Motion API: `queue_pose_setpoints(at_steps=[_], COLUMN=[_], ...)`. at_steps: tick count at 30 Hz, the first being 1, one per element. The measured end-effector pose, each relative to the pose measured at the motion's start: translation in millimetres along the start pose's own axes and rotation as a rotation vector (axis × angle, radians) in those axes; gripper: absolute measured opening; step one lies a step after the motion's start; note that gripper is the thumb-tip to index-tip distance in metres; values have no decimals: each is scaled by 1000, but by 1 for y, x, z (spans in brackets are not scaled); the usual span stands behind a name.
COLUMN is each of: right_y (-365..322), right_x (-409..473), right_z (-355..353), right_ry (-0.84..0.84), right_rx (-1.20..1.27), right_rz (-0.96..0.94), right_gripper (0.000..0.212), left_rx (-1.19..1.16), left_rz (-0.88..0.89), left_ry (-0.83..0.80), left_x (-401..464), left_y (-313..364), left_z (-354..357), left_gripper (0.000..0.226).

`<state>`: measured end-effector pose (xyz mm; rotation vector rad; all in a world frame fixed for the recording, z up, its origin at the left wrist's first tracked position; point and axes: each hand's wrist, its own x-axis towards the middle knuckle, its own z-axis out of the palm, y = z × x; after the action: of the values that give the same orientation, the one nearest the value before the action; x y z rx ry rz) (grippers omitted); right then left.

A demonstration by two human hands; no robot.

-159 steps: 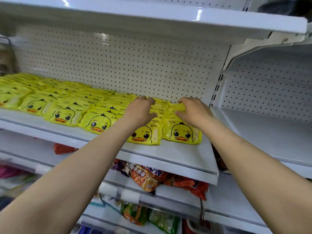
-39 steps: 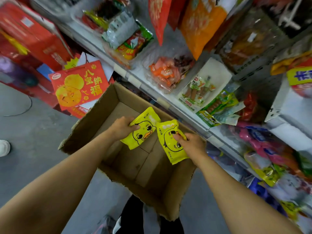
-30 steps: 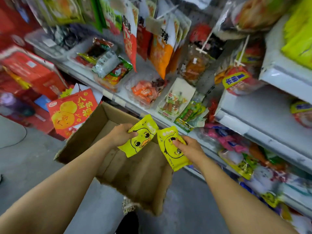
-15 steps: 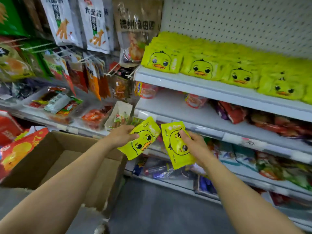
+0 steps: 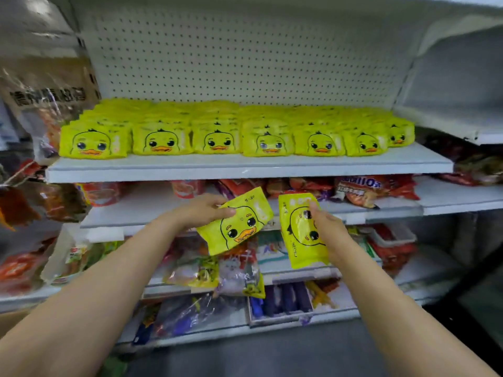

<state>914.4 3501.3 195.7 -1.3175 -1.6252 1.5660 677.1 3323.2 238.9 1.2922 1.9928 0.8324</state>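
My left hand (image 5: 202,209) pinches a yellow duck-face packet (image 5: 239,223) by its upper left corner, the packet tilted. My right hand (image 5: 328,229) grips a second yellow duck packet (image 5: 298,240), turned on its side with the thumb across its face. Both packets hang in the air in front of the second shelf. Above them, a white shelf (image 5: 245,167) carries several rows of the same duck packets (image 5: 234,129), stacked from left to right.
White pegboard (image 5: 245,58) backs the duck shelf. Lower shelves (image 5: 449,197) hold red and mixed snack bags (image 5: 375,187). Hanging snack packs (image 5: 46,110) crowd the left. A corner of a cardboard box (image 5: 11,321) shows at the bottom left. Dark floor lies below.
I lifted two duck packets out of the cardboard box on the floor and raised them toward the shelves. My view swung up from the box to the duck shelf.
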Motion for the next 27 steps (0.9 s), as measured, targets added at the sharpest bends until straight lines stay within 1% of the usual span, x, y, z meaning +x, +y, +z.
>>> queue_pose_setpoints(at_steps=[1, 2, 5, 6, 8, 9, 10, 11, 12, 14, 15, 16, 17, 18, 20, 23, 24, 27], right_y=[-5, -10, -28, -32, -45, -51, -57, -61, -63, -67, -76, -84, -90, -96, -104, -112, -116, -131], right_x=[4, 11, 31, 41, 61, 72, 84, 101, 118, 149, 156, 162, 168, 175, 190, 216, 225, 256], right_z=[-16, -32, -84, -102, -140, -159, -179, -200, -220, -258, -271, -283, -296, -309, -332, -361, -370, -392], right_ry=[43, 79, 138, 153, 123, 118, 109, 94, 80, 50, 46, 60, 64, 63, 87, 78, 83, 88], right_rx=[29, 66, 98, 79, 44, 21, 9, 4, 18, 57, 52, 64, 90, 104, 78, 9, -42, -155], right_rz=[-12, -36, -77, -68, 4, 47, 90, 132, 150, 158, 161, 136, 100, 62, -1, -120, -151, -238], right_gripper=[66, 67, 67, 72, 87, 98, 106, 108, 104, 92, 87, 77, 65, 54, 44, 41, 42, 50], left_rx=[7, 18, 22, 16, 25, 33, 25, 29, 20, -3, -37, -90, -129, -150, -135, -11, 9, 16], left_rz=[20, 47, 102, 120, 176, 199, 226, 247, 255, 220, 187, 154, 139, 119, 105, 123, 122, 104], left_ry=[-5, -14, -41, -60, -88, -91, -96, -108, -124, -148, -169, -198, -230, -259, -296, -283, -265, -210], left_x=[14, 28, 75, 91, 126, 143, 162, 179, 197, 226, 240, 253, 265, 276, 295, 311, 314, 326], left_y=[17, 31, 71, 83, 107, 119, 132, 146, 159, 185, 199, 211, 223, 233, 249, 274, 283, 301], left_z=[6, 12, 34, 42, 59, 67, 75, 83, 90, 104, 110, 115, 120, 123, 130, 144, 148, 162], left_gripper=[25, 21, 37, 35, 31, 36, 45, 57, 68, 74, 83, 103, 118, 122, 105, 97, 90, 55])
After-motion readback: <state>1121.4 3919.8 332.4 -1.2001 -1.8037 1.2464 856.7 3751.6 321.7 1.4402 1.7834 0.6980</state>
